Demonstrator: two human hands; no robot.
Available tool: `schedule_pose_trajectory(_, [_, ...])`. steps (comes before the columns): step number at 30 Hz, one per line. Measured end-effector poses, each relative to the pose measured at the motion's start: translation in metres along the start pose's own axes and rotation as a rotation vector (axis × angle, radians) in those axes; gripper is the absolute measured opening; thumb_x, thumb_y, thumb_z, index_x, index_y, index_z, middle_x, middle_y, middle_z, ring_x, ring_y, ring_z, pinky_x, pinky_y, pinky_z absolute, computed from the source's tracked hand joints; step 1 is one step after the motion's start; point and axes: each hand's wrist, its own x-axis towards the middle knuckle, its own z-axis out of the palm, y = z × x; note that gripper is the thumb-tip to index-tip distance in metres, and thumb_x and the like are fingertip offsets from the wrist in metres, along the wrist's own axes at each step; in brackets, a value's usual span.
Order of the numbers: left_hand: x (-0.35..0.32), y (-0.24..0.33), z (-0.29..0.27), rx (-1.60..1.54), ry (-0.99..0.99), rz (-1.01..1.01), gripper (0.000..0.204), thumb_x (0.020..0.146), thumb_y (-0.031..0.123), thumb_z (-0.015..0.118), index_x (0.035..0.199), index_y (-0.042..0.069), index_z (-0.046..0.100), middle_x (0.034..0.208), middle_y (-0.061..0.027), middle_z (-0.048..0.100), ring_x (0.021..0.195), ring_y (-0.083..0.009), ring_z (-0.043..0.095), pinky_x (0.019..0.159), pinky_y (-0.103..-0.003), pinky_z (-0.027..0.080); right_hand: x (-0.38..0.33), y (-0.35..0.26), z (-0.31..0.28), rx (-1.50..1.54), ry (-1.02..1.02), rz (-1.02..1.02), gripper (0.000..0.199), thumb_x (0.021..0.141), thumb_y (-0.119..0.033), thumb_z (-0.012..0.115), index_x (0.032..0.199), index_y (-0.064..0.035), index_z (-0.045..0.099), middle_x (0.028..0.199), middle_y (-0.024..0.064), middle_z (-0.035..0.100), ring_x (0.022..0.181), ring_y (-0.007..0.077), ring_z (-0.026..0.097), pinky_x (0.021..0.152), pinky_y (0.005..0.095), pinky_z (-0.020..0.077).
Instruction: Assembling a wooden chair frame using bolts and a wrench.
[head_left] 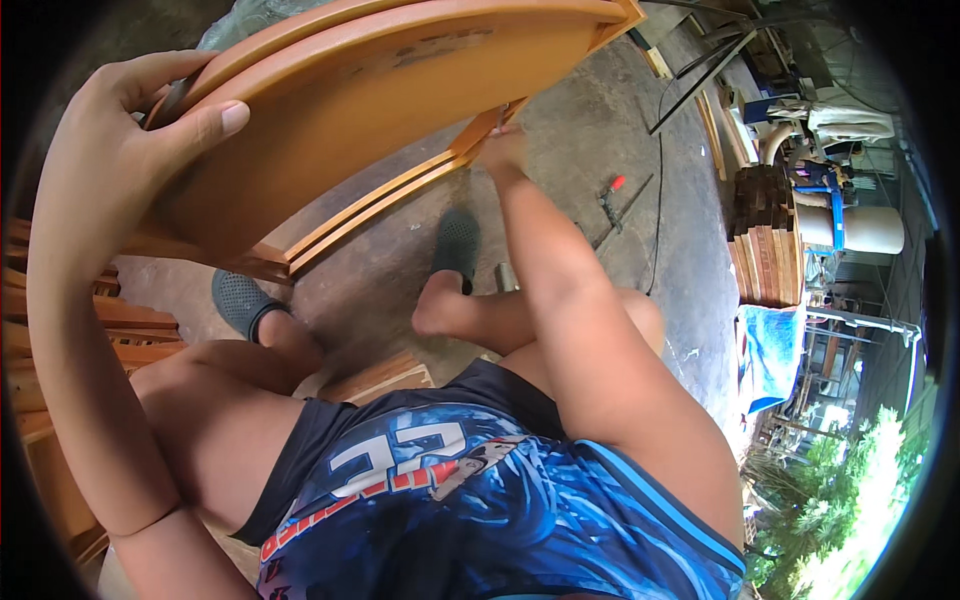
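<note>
An orange-brown varnished wooden chair (pixel 400 110), with a broad curved panel and slatted legs or rails, stands tilted on the floor in front of me. At its upper left corner, my left hand (pixel 150 130) wraps over the rim, thumb on the panel's face and fingers behind. Farther right, my right hand (pixel 503 155) reaches low to the joint of a rail (pixel 465 145). Its fingers are closed, slightly blurred, around something small and thin; what it is I cannot make out. The panel hides the chair's far side.
On the concrete floor lie a clamp with a red tip (pixel 612 190) and a dark cable (pixel 657 220). Stacked wooden pieces (pixel 765 240) stand at the right, beside a blue sheet (pixel 770 350). More wooden parts (pixel 130 325) are at the left. My feet wear dark clogs (pixel 240 303).
</note>
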Motion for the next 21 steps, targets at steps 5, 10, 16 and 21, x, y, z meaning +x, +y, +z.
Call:
schedule_pose_trajectory(5, [0.006, -0.003, -0.004, -0.002, -0.027, -0.009, 0.057, 0.079, 0.033, 0.072, 0.121, -0.005, 0.063, 0.092, -0.0146, 0.071, 0.082, -0.0166, 0.067, 0.078, -0.029, 0.052, 0.010, -0.037, -0.085, -0.599, -0.165, -0.215, 0.021, 0.087, -0.024, 0.058, 0.101, -0.0113, 0.065, 0.101, 0.0172, 0.070, 0.096, 0.0366, 0.066, 0.082, 0.0457, 0.0523])
schedule_pose_trajectory(10, [0.002, -0.003, -0.002, -0.036, -0.008, 0.023, 0.058, 0.078, 0.035, 0.073, 0.121, -0.004, 0.064, 0.093, -0.0156, 0.071, 0.083, -0.0187, 0.068, 0.079, -0.030, 0.052, 0.034, -0.125, -0.133, -0.983, -0.351, -0.405, 0.025, 0.085, -0.020, 0.058, 0.105, -0.0097, 0.067, 0.104, 0.0158, 0.071, 0.098, 0.0353, 0.067, 0.082, 0.0451, 0.0541])
schedule_pose_trajectory(16, [0.000, -0.001, -0.002, -0.017, 0.011, 0.012, 0.056, 0.078, 0.036, 0.073, 0.118, -0.001, 0.066, 0.091, -0.0161, 0.071, 0.081, -0.0185, 0.067, 0.079, -0.032, 0.052, 0.006, -0.159, -0.124, -1.228, -0.570, -0.469, 0.032, 0.085, -0.016, 0.057, 0.115, -0.0053, 0.064, 0.107, 0.0169, 0.069, 0.100, 0.0342, 0.067, 0.086, 0.0452, 0.0533])
schedule_pose_trajectory(21, [0.000, -0.002, -0.003, 0.069, 0.060, 0.067, 0.054, 0.078, 0.037, 0.072, 0.116, -0.002, 0.067, 0.087, -0.0149, 0.070, 0.079, -0.0182, 0.067, 0.078, -0.031, 0.051, -0.013, -0.120, -0.100, -1.055, -0.479, -0.429, 0.052, 0.091, -0.020, 0.051, 0.142, -0.0120, 0.043, 0.110, 0.0207, 0.068, 0.103, 0.0361, 0.066, 0.089, 0.0452, 0.0521])
